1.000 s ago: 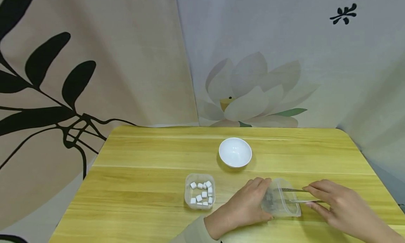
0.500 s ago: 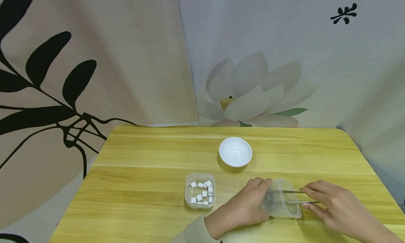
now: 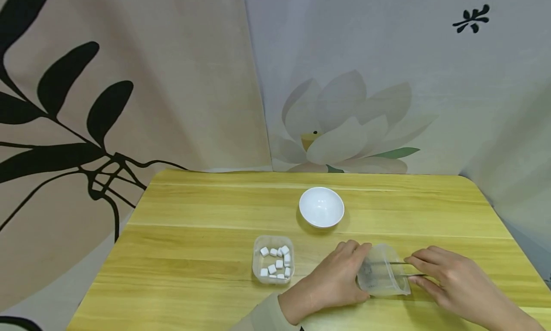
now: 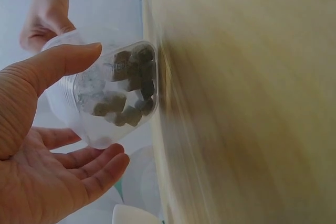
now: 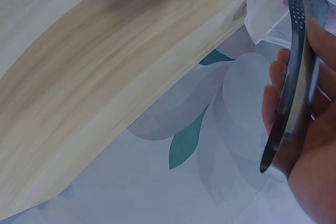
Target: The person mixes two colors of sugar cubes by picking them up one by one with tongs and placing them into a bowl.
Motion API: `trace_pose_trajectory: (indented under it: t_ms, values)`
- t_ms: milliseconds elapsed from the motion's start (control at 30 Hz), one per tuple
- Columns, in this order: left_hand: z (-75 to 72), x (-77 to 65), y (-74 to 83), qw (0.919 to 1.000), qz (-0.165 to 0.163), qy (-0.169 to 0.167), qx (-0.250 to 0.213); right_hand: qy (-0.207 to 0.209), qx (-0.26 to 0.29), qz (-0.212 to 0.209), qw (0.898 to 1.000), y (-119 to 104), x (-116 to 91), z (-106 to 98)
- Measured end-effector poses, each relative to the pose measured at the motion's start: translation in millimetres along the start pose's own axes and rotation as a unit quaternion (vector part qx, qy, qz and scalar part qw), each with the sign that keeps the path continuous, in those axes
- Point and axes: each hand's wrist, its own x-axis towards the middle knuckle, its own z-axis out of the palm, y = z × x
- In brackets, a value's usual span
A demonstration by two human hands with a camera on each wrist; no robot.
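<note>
Tub (image 3: 379,278) is gripped by left hand (image 3: 325,278), tipped, mouth toward tabletop's (image 3: 193,226) right edge. Tongs (image 5: 299,93), pinched by right hand (image 3: 460,283), are inserted. Tub should be braced, one dark cube (image 4: 121,71) squeezed squarely, drawn straight out.

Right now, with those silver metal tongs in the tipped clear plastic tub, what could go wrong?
Spill: the clear plastic tub tilts its mouth toward the right hand, so more tilt might slide the dark blocky pieces out. Slip: a knock from the silver metal tongs could shift the tub in the left hand. Mis-pick: clustered pieces, so the tongs may catch several or none.
</note>
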Motion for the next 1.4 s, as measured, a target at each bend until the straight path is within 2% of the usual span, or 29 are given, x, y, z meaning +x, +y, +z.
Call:
trace_pose_trajectory:
  t_ms: [500,667,1400]
  values:
    - [0.3,0.9,0.8,0.9999,-0.008,-0.008,-0.010,0.015,0.007,-0.004,1.000,0,3,1]
    - [-0.6,1.2,0.5,0.9998,-0.006,-0.012,-0.011,0.031,0.003,0.007,0.999,0,2,-4]
    - [-2.8,0.3,-0.1,0.9998,-0.001,-0.018,-0.005,0.047,-0.046,0.054,0.996,8,-11,-31]
